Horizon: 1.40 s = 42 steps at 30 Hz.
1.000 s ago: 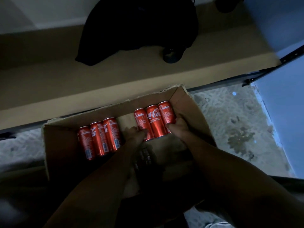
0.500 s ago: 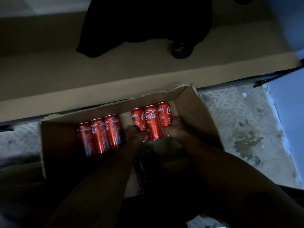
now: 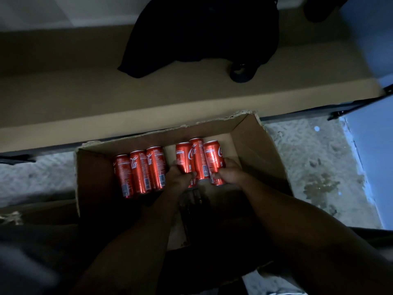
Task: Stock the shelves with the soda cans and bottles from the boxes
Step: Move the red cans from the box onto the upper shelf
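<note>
1. Head view: your left hand [image 3: 177, 177] and right hand [image 3: 230, 172] clasp a cluster of three red cans [image 3: 198, 160] from either side, inside the cardboard box [image 3: 261, 145].
2. These cans' long axes run from you toward the shelf [image 3: 85, 99].
3. Three more cans [image 3: 140, 171] lie alongside to the left, parallel, untouched.

Six red cans [image 3: 158, 170] with white lettering lie in a brown cardboard box [image 3: 255, 145], beneath a tan shelf [image 3: 85, 92] bearing black fabric [image 3: 202, 33].
</note>
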Each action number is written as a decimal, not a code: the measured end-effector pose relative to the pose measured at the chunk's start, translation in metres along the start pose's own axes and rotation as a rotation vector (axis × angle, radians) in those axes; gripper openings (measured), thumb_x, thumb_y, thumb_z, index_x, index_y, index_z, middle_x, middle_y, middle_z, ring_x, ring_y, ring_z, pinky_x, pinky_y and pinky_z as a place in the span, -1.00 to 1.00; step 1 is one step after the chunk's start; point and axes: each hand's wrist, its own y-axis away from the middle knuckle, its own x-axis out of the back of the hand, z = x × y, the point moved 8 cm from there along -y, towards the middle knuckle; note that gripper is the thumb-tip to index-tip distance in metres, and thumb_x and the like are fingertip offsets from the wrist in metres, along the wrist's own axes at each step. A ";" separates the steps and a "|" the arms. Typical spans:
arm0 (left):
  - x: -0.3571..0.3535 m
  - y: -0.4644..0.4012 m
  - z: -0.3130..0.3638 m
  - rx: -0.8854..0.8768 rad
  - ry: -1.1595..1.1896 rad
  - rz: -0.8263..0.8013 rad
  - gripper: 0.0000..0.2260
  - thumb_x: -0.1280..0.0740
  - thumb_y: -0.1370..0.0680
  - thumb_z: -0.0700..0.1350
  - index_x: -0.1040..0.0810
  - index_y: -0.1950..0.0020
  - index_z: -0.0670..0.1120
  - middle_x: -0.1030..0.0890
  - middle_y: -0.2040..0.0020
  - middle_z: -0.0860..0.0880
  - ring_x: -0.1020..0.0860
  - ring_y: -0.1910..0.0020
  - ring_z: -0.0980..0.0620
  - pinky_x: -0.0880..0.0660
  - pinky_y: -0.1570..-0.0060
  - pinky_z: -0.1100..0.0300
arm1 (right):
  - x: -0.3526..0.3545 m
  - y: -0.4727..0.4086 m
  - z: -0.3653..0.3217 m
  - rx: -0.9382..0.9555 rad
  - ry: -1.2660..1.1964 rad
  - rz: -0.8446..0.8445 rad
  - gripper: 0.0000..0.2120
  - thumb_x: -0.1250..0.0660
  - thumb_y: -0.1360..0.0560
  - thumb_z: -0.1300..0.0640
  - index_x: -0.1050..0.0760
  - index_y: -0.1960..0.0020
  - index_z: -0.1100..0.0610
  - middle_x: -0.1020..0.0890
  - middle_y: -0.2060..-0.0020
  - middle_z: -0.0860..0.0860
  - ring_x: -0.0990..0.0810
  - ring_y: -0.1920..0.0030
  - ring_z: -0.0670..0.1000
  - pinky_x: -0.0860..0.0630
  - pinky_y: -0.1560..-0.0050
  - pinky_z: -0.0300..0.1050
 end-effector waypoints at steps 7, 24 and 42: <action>0.016 0.042 -0.024 0.023 0.100 -0.008 -0.56 -0.51 -0.44 -0.13 -0.54 -0.30 -0.14 -0.60 -0.24 -0.15 -0.56 -0.20 -0.15 -0.47 -0.27 -0.02 | -0.039 0.008 0.015 0.051 0.042 -0.028 -0.46 -0.51 -0.19 0.23 -0.57 -0.16 0.08 -0.68 0.00 0.09 -0.66 -0.02 0.14 -0.59 -0.13 0.19; 0.005 0.124 -0.095 0.079 0.471 0.057 -0.38 -0.55 -0.20 -0.03 -0.54 -0.25 -0.08 -0.62 -0.18 -0.14 -0.61 -0.09 -0.18 -0.54 -0.16 -0.15 | -0.062 0.154 0.073 0.022 -0.316 0.231 -0.51 -0.46 -0.42 0.30 -0.43 -0.32 0.20 -0.58 -0.16 0.19 -0.57 -0.16 0.22 -0.54 -0.10 0.06; 0.067 0.249 -0.003 -0.207 0.450 -0.001 -0.44 -0.51 -0.42 -0.19 -0.42 -0.38 -0.05 -0.55 -0.25 -0.06 -0.53 -0.19 -0.07 -0.45 -0.27 -0.11 | -0.009 0.261 0.012 0.334 -0.162 0.460 -0.42 -0.50 -0.38 0.28 -0.40 -0.35 0.12 -0.57 -0.19 0.11 -0.56 -0.18 0.12 -0.51 -0.25 0.08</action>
